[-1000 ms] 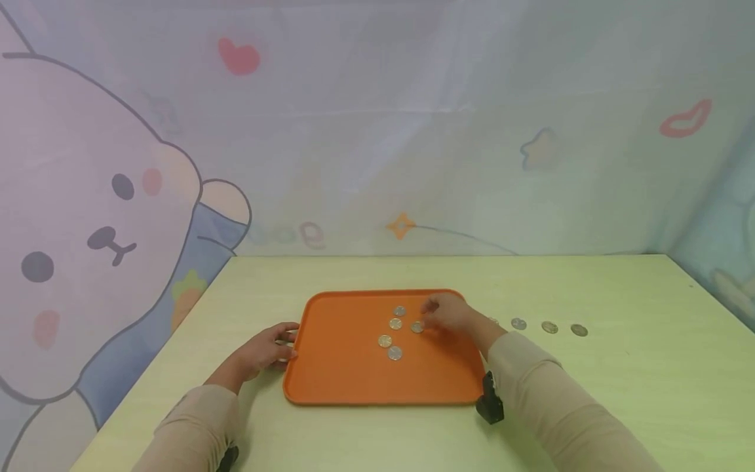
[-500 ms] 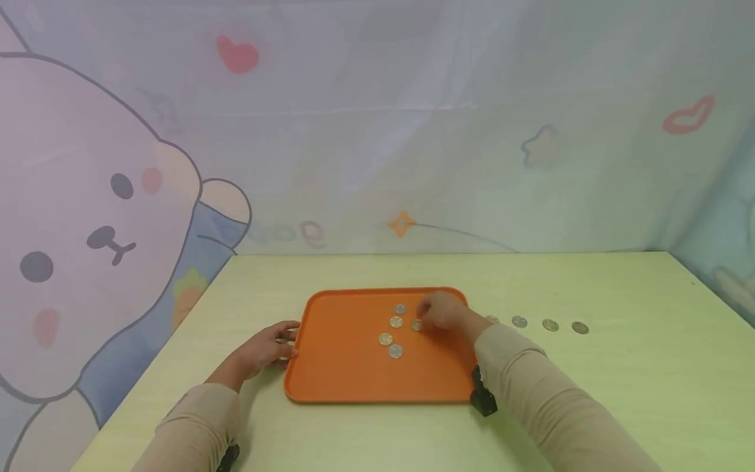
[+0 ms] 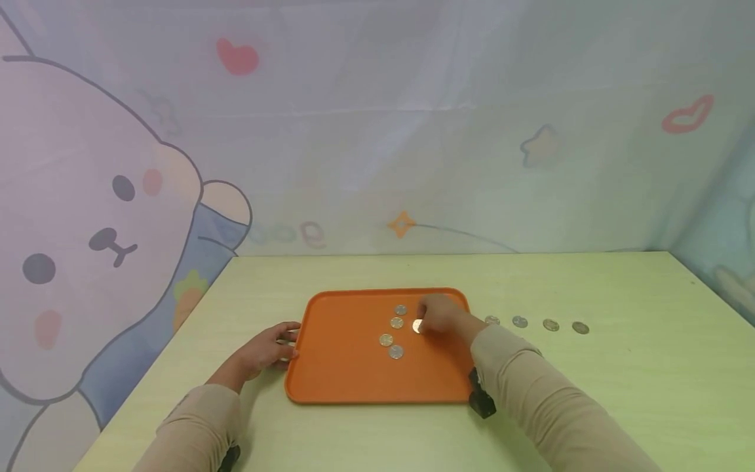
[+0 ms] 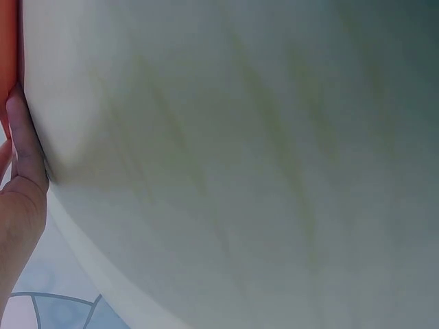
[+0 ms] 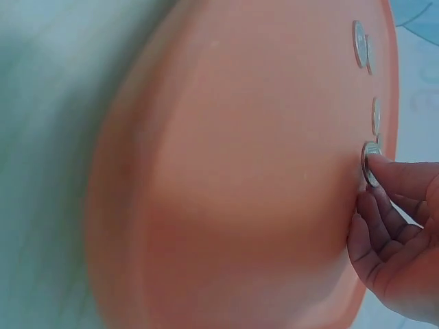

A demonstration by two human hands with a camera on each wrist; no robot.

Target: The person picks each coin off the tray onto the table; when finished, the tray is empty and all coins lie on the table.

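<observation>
An orange tray (image 3: 339, 377) lies on the pale table with several silvery coins on it. My right hand (image 3: 442, 313) is over the tray's right half and pinches a coin (image 5: 368, 164) between thumb and fingers. That coin is tipped up off flat and gleams in the head view. To its left lie loose coins, among them a far coin (image 3: 401, 309) and a near coin (image 3: 396, 352). At the tray's left rim, my left hand (image 3: 259, 349) rests with its fingers spread along the edge. The left wrist view shows only part of this hand.
Right of the tray, a row of several coins lies on the table (image 3: 619, 387), ending with a darker coin (image 3: 580, 327). A printed cloth backdrop (image 3: 354, 131) stands behind the table's far edge.
My right hand has closed in on the coin at the tray's right side, and the coin has tipped up and caught the light. The left hand stays at the rim.
</observation>
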